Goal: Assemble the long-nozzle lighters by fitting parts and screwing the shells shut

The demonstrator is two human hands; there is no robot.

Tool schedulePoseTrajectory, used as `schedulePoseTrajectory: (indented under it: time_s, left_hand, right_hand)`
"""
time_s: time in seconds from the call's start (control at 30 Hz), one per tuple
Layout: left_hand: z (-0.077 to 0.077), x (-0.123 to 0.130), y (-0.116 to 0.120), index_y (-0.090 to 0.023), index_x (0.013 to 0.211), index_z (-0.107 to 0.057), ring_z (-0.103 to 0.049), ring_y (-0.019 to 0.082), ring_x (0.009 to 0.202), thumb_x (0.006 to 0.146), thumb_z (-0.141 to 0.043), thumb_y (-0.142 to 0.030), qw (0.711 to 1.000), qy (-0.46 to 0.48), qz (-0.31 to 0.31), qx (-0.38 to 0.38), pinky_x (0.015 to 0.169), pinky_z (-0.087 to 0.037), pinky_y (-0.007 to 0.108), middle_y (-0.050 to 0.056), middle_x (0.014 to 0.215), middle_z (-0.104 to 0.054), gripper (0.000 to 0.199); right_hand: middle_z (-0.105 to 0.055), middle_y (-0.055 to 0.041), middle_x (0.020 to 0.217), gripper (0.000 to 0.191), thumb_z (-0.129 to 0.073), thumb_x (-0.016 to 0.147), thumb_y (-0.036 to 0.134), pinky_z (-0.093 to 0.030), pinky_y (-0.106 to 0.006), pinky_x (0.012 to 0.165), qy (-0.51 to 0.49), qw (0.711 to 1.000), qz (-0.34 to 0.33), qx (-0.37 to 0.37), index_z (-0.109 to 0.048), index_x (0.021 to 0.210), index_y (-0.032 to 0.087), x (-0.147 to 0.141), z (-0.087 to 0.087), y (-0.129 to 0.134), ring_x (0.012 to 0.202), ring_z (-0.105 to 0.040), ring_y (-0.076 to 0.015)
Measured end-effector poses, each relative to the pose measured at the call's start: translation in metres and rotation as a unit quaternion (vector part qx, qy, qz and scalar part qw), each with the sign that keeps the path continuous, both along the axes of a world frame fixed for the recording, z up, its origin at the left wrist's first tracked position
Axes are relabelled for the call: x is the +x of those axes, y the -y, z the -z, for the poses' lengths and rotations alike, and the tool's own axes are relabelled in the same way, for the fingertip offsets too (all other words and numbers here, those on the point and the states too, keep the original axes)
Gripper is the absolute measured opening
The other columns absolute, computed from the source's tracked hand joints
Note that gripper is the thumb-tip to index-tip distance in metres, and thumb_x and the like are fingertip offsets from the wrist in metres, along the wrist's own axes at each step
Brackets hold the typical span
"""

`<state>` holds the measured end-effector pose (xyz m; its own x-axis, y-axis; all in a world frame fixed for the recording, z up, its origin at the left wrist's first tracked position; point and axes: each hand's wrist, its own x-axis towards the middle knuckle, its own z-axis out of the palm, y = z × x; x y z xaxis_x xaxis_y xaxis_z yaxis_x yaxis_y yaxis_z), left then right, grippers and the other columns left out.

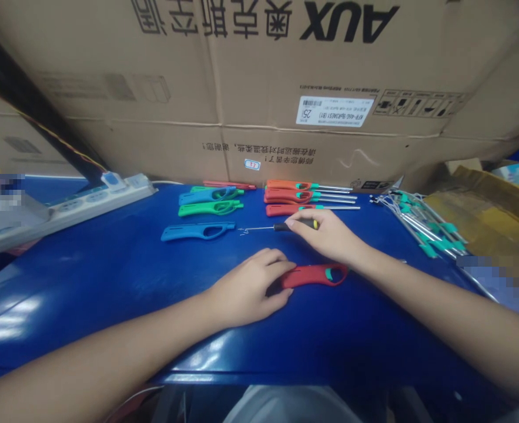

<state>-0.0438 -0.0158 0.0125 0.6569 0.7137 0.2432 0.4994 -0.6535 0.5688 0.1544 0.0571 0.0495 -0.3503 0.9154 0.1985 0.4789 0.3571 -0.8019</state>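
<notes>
My left hand (259, 285) grips the rear end of a red long-neck lighter (312, 274), which lies on the blue table with a green trigger in its loop. Behind it, my right hand (327, 233) has its fingers closed on the black and yellow handle of a screwdriver (281, 227). The screwdriver's thin shaft points left, with small metal bits (244, 232) by its tip. Just left of that tip lies a blue lighter handle (197, 231). My right wrist hides what lies beyond the front of the red lighter.
Blue (204, 195) and green handles (208, 208) lie at the back. Several red and orange lighters (285, 195) with metal tubes are stacked beside them. Metal tubes with green parts (427, 226) pile up at right. A power strip (83, 205) lies left; a cardboard box (250, 88) stands behind.
</notes>
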Motion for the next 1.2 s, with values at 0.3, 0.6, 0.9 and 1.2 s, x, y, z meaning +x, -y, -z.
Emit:
schedulePoseTrajectory:
  time_s: [0.3, 0.6, 0.9, 1.2]
  left_hand:
    - [-0.006, -0.001, -0.002, -0.018, 0.132, -0.064, -0.058, 0.027, 0.109, 0.095, -0.061, -0.027, 0.998, -0.053, -0.008, 0.025, 0.099, -0.05, 0.043, 0.011, 0.117, -0.065, 0.038]
    - [-0.007, -0.001, -0.002, -0.017, 0.133, -0.063, -0.057, 0.026, 0.11, 0.097, -0.059, -0.029, 0.997, -0.067, -0.008, 0.032, 0.101, -0.049, 0.043, 0.011, 0.119, -0.064, 0.039]
    - [-0.001, -0.002, -0.005, -0.017, 0.132, -0.064, -0.057, 0.025, 0.11, 0.097, -0.062, -0.036, 0.999, -0.03, -0.009, 0.017, 0.101, -0.049, 0.041, 0.011, 0.119, -0.064, 0.04]
    - [0.005, 0.007, -0.008, -0.026, 0.129, -0.068, -0.058, 0.024, 0.105, 0.092, -0.07, -0.044, 1.0, 0.002, -0.008, 0.001, 0.098, -0.048, 0.042, 0.008, 0.114, -0.063, 0.042]
  right_hand:
    - [-0.075, -0.0047, 0.09, 0.031, -0.056, 0.09, 0.045, -0.047, -0.032, 0.071, 0.017, 1.0, 0.008, 0.023, -0.074, 0.087, 0.019, 0.007, 0.01, 0.002, 0.081, -0.063, -0.0208]
    - [-0.071, -0.0038, 0.083, 0.027, -0.06, 0.086, 0.042, -0.045, -0.031, 0.068, -0.031, 0.999, 0.041, 0.011, -0.073, 0.08, 0.02, 0.009, 0.006, 0.004, 0.077, -0.06, -0.0191]
    - [-0.043, 0.0051, 0.055, 0.027, -0.074, 0.075, 0.041, -0.021, -0.025, 0.047, -0.222, 0.949, 0.114, -0.192, -0.072, 0.086, 0.016, 0.032, 0.0, 0.017, 0.049, -0.033, -0.0086]
    - [-0.032, 0.0073, 0.055, 0.018, -0.076, 0.077, 0.035, -0.027, -0.021, 0.042, -0.42, 0.882, 0.106, -0.184, -0.07, 0.075, 0.018, 0.052, -0.008, 0.015, 0.048, -0.03, -0.007]
